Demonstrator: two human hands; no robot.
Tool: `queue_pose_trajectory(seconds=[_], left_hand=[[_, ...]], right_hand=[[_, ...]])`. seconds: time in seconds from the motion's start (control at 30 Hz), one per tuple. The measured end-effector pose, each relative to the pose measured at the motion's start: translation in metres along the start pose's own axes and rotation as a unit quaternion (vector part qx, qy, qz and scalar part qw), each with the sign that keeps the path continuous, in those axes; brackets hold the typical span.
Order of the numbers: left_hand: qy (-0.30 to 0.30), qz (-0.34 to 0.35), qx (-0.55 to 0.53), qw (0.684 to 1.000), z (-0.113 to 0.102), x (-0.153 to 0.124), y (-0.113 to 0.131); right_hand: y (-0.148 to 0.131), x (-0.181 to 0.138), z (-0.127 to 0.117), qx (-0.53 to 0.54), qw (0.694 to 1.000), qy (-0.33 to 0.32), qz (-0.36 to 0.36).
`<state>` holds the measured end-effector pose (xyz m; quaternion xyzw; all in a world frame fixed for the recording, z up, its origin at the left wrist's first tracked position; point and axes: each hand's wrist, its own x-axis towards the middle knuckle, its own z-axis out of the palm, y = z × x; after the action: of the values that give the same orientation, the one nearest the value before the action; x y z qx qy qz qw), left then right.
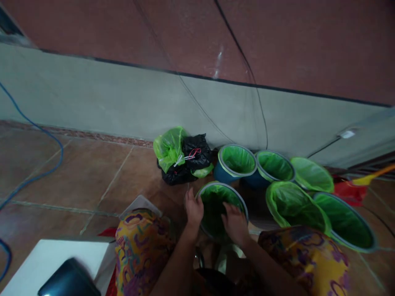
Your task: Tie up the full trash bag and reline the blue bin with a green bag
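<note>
1. The bin point(220, 207) stands on the tiled floor point(92, 172) just in front of the person, between the two hands.
2. The left hand point(194, 209) rests on the bin's left rim, fingers laid over the edge; whether it pinches the liner cannot be told.
3. The right hand point(235, 224) lies on the near right part of the rim, fingers curled down onto the green liner point(216, 201); a true grip cannot be told either.
4. The bin is round, with a pale grey rim band and a thin, glossy green plastic liner inside.
5. Five more lined bins point(274, 166) crowd to the right and behind, some touching, two with blue walls showing.
6. A heap of tied bags point(182, 158), black and translucent green, crinkled and soft, sits by the wall point(123, 102) just left of those bins.
7. A blue cable point(46, 139) loops over the floor at far left.
8. The sleeves point(142, 246) are of yellow patterned cloth.
9. A white box point(46, 257) with a dark shiny object on it sits at lower left.
</note>
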<state>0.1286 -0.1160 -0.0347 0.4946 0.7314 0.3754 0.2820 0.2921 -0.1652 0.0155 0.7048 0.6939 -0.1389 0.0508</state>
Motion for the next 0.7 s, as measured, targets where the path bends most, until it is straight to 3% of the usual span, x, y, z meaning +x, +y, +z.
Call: queue_pose_trajectory(seconds=[0.07,0.13,0.3,0.5,0.7], left_hand=[[-0.058,0.049,0.071,0.995,0.003,0.002,0.012],[-0.118,0.072,0.136,0.981,0.010,0.007,0.020],[-0.221,0.108,0.229,0.942,0.028,0.022,0.021],[-0.238,0.109,0.238,0.935,0.034,0.032,0.013],[-0.244,0.092,0.249,0.933,0.030,0.035,0.022]], right_hand=[[0.020,0.023,-0.010,-0.004,0.996,0.046,0.074],[0.036,0.044,-0.011,0.007,0.992,0.048,0.113],[0.056,0.071,0.013,0.026,0.996,0.016,0.083],[0.072,0.077,0.036,0.028,0.998,0.029,0.045],[0.073,0.080,0.025,0.072,0.997,0.004,0.036]])
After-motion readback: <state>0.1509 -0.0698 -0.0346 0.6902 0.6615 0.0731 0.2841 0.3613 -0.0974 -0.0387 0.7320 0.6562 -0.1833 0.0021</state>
